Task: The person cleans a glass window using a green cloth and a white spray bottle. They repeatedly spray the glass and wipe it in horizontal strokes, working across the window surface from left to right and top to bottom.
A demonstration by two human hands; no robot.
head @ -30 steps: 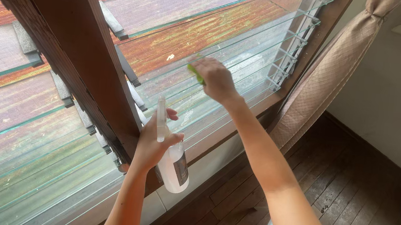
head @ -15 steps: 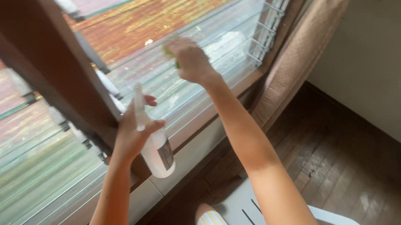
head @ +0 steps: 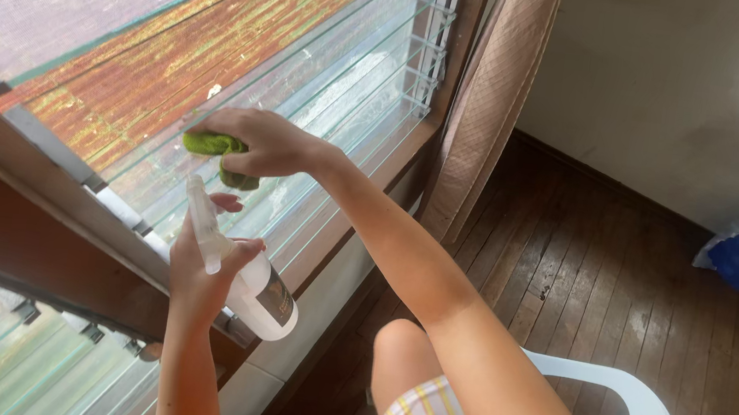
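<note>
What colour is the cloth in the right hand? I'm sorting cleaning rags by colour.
Green, a yellowish lime shade: the cloth is bunched in the right hand, clearest in the head view.

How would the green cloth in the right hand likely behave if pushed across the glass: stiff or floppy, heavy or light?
The green cloth sits bunched and folded under the right hand, so it is probably soft and floppy. It looks small and thin, so likely light. Pressed against the glass slats, it would probably mould to them rather than slide as a rigid pad.
</note>
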